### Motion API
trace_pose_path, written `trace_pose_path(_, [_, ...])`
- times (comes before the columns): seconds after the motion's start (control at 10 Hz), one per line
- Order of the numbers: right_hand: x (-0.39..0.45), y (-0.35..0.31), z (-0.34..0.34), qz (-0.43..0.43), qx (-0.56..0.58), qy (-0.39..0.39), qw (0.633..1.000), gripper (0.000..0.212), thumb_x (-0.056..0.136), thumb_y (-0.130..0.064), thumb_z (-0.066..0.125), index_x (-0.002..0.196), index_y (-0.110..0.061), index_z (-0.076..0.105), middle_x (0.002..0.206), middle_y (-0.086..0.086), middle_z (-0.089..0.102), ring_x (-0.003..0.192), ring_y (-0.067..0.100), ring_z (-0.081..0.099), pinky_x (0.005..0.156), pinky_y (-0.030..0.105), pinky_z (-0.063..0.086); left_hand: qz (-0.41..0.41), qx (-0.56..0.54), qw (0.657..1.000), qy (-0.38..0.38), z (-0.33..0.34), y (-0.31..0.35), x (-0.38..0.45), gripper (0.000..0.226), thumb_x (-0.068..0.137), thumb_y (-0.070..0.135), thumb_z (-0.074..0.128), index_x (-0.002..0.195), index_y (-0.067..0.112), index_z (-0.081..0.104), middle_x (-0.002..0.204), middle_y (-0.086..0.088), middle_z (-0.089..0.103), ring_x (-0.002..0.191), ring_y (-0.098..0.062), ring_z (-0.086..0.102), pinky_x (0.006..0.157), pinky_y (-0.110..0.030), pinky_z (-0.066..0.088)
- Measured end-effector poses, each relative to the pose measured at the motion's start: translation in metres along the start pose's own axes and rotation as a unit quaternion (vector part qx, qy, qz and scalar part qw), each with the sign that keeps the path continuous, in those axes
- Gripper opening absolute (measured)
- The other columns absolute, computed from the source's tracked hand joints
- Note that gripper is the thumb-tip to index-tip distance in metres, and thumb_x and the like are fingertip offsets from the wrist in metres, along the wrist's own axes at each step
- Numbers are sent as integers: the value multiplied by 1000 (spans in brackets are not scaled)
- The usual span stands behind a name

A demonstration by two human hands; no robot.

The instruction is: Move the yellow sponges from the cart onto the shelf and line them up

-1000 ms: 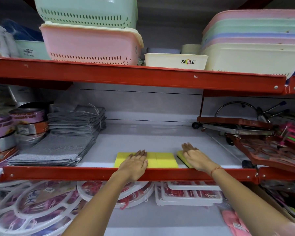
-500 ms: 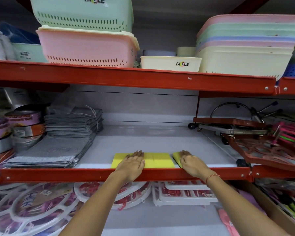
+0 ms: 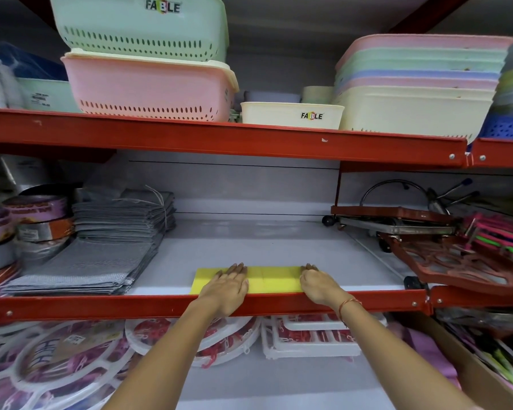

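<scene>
My left hand [image 3: 227,287] lies flat, fingers stretched wide and palm down, on the left part of the row of flat yellow rectangular sponges [image 3: 271,279], gripping nothing. My right hand [image 3: 319,284] is loosely curled against the row's right end, fingertips touching the last sponge; it presses rather than holds. A thin red thread bracelet [image 3: 345,306] circles my right wrist. The sponges sit side by side, edges touching, at the front of the white shelf board [image 3: 264,247] in the lower centre of the frame, just behind the red metal shelf rail [image 3: 131,307]. To the left of centre lies a stack of grey woven cloths [image 3: 101,247]. At upper left a pink perforated plastic basket [image 3: 148,87] sits under a mint green one [image 3: 142,25].
</scene>
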State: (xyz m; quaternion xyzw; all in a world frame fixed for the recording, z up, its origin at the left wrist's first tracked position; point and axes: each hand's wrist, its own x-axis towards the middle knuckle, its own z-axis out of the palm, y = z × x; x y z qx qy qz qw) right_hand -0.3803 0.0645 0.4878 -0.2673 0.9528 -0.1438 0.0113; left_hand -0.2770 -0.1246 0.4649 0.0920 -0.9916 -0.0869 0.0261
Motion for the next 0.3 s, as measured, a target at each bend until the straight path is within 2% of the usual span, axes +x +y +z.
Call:
trace_pose_path(0.1, [1, 4, 4, -16, -28, -3, 999, 43, 97, -5, 23, 134, 12, 38, 149, 28, 32, 141, 32, 29, 116, 31, 20, 1, 1, 1000, 0, -1, 1, -1, 56, 101, 34, 10, 153, 14, 4, 163, -1, 0, 151, -11, -3, 123, -34, -1])
trace_pose_path(0.2, [4, 7, 7, -14, -31, -5, 999, 43, 97, -11, 24, 130, 9, 45, 147, 25, 36, 139, 33, 30, 117, 38, 25, -4, -13, 1000, 1, -4, 4, -2, 56, 102, 34, 11, 153, 13, 6, 163, -2, 2, 151, -13, -1, 123, -34, 0])
trace_pose_path(0.3, [-6, 1, 7, -21, -28, 21, 999, 47, 100, -18, 21, 139, 2, 37, 154, 19, 28, 146, 31, 18, 119, 45, 18, -10, -33, 999, 14, -11, 8, -7, 57, 102, 35, 14, 153, 11, 7, 163, -4, 1, 151, -14, -2, 124, -36, 0])
